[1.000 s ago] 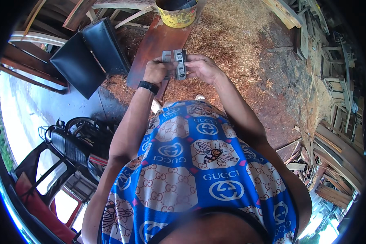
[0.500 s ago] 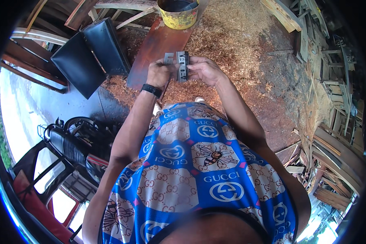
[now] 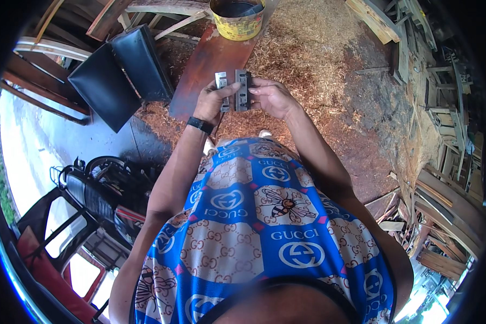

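- Two black panels (image 3: 105,81) lean on the far left.
- Left hand (image 3: 211,101) grips a pale slotted plate (image 3: 221,81), thumb crossing toward the darker slotted plate (image 3: 241,89); its other fingers are mostly hidden.
- Just right of the pale one, the darker plate sits between the hands.
- Right hand (image 3: 275,100) pinches its right edge, thumb against fingertips.
- Stacked timber (image 3: 448,205) fills the right.

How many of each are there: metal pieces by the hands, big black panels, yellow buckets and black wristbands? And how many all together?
Metal pieces: 2
Black panels: 2
Yellow bucket: 1
Black wristband: 1
Total: 6
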Tool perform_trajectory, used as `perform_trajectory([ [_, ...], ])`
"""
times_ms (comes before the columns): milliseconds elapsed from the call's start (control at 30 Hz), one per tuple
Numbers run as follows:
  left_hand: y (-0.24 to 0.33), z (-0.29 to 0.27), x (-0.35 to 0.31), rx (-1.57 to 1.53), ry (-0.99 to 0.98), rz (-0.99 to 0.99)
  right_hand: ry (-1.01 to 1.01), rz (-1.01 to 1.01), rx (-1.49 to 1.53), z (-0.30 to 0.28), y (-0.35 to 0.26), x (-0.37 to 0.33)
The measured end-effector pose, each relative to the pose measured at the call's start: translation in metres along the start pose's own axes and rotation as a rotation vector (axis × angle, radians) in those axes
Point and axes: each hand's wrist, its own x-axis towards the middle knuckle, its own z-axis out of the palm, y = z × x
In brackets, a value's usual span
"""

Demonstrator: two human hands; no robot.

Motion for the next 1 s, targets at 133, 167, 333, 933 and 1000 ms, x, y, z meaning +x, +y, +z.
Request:
perform_trajectory([
  [133, 0.000, -0.002, -0.003, -0.211, -0.134, -0.055, 0.043, -0.063, 0.018, 0.009, 0.002, -0.001],
  [167, 0.001, 0.000, -0.005, -0.212, -0.135, -0.056, 0.037, -0.078, 0.041, 0.008, 0.003, 0.000],
  [333, -0.006, -0.005, -0.003, -0.304, -0.205, -0.034, -0.024, -0.072, 0.092, 0.014, 0.000, 0.000],
  [933, -0.005, -0.015, -0.007, -0.360, -0.202, 0.006, 0.031, -0.094, -0.098, 0.036, -0.004, 0.000],
  [1000, -0.007, -0.014, -0.007, -0.344, -0.185, 0.027, 0.037, -0.099, -0.098, 0.038, -0.004, 0.000],
])
